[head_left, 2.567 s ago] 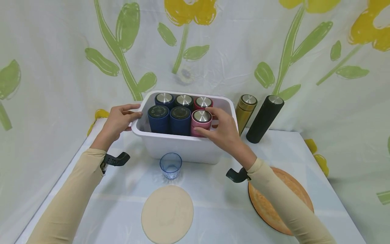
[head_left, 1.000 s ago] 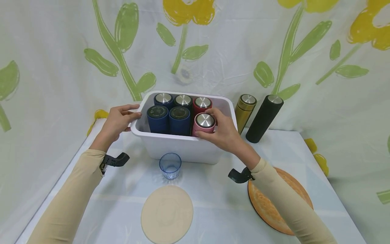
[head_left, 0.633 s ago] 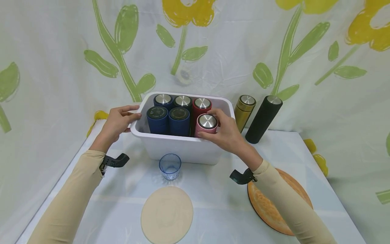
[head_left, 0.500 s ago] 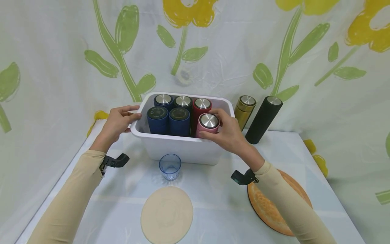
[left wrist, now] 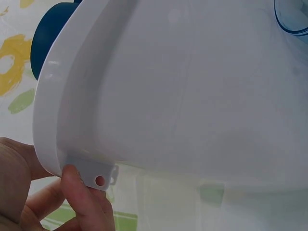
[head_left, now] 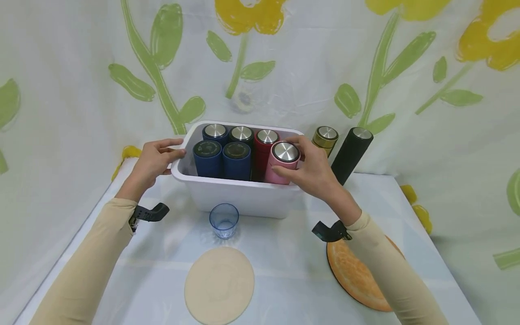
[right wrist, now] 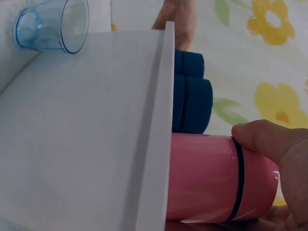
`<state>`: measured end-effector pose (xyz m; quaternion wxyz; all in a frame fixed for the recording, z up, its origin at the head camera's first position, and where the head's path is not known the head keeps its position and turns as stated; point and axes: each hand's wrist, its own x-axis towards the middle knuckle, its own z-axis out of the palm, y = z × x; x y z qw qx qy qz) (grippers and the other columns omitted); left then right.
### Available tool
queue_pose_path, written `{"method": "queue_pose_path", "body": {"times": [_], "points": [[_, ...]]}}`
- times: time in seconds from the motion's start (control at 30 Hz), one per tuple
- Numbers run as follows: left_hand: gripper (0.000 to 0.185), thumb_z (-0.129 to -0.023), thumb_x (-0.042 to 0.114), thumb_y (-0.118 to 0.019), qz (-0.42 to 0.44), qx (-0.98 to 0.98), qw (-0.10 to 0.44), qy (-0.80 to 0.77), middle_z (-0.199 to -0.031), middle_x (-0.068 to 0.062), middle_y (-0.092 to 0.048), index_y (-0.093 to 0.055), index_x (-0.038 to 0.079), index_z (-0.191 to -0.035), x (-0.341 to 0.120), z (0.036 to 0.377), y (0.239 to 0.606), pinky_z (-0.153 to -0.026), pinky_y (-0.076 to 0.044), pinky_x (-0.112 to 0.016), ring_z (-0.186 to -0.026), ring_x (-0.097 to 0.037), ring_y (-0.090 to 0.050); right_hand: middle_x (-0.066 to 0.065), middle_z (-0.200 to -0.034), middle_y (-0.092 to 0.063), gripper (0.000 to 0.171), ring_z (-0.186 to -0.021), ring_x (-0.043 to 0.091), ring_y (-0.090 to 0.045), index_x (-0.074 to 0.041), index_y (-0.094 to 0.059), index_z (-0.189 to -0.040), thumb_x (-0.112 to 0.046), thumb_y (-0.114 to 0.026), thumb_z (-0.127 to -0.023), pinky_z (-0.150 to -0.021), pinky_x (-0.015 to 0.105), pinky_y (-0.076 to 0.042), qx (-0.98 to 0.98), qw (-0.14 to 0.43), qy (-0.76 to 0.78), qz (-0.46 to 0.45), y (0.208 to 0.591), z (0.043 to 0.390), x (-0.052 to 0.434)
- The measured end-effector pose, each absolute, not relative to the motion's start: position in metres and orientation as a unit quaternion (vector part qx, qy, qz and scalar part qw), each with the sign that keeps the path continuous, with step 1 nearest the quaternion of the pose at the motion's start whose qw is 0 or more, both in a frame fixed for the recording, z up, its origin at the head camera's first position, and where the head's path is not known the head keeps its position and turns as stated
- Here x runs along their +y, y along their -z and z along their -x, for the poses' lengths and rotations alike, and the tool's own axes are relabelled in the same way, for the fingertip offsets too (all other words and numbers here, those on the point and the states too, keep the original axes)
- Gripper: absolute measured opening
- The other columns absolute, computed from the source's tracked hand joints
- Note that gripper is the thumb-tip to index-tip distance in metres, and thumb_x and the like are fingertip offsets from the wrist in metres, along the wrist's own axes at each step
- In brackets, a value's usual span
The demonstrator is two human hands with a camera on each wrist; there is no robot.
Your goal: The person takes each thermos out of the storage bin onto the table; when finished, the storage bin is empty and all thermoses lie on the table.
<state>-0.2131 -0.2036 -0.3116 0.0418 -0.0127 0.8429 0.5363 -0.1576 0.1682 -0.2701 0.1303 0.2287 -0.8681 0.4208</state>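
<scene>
A white plastic bin [head_left: 239,194] holds several vacuum flasks. My right hand [head_left: 314,167] grips a pink vacuum flask [head_left: 275,171] with a steel-topped lid, thumb and fingers round its upper part. In the right wrist view the pink flask [right wrist: 204,175] stands well above the bin's rim, its lower end hidden behind the wall. My left hand [head_left: 152,162] pinches the bin's left rim, with a finger curled under the edge by a small holed tab [left wrist: 96,175]. Left of the pink flask stand two blue flasks [head_left: 237,164]; behind are a red flask [head_left: 264,149] and two dark ones.
Right of the bin stand a gold flask [head_left: 325,141] and a tall black flask [head_left: 350,155]. In front are a blue-tinted glass [head_left: 224,221] and a beige round mat [head_left: 219,286]. A brown round board [head_left: 361,275] lies under the right forearm.
My right hand has taken hold of the pink flask, moved it rightward from the blue flasks and raised it, so more of its body shows. My left hand stays on the rim.
</scene>
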Motion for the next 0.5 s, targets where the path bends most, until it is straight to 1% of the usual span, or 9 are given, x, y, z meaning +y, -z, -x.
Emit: {"method": "queue_pose_path", "body": {"times": [0.2, 0.4, 0.5], "points": [[0.055, -0.101, 0.026, -0.062, 0.018, 0.841, 0.043, -0.539, -0.14, -0.022, -0.053, -0.045, 0.013, -0.152, -0.206, 0.211, 0.312, -0.072, -0.055, -0.025, -0.121, -0.035, -0.055, 0.011, -0.119, -0.066, 0.061, -0.105, 0.023, -0.064, -0.005, -0.053, -0.13, -0.014, -0.086, -0.08, -0.084, 0.04, -0.057, -0.875, 0.13, -0.409, -0.223, 0.263, 0.156, 0.17], [0.054, -0.101, 0.026, -0.061, 0.014, 0.842, 0.041, -0.538, -0.14, -0.022, -0.053, -0.046, 0.012, -0.151, -0.204, 0.212, 0.311, -0.071, -0.054, -0.025, -0.12, -0.035, -0.055, 0.013, -0.118, -0.067, 0.061, -0.106, 0.024, -0.064, -0.003, -0.053, -0.128, -0.013, -0.087, -0.078, -0.084, 0.043, -0.057, -0.872, 0.151, -0.407, -0.227, 0.259, 0.153, 0.174], [0.054, -0.101, 0.026, -0.061, 0.013, 0.844, 0.04, -0.535, -0.14, -0.022, -0.053, -0.046, 0.012, -0.151, -0.204, 0.212, 0.311, -0.071, -0.054, -0.025, -0.119, -0.035, -0.055, 0.013, -0.115, -0.068, 0.062, -0.101, 0.023, -0.064, -0.002, -0.053, -0.128, -0.013, -0.087, -0.078, -0.082, 0.04, -0.057, -0.871, 0.164, -0.403, -0.228, 0.256, 0.151, 0.176]]}}
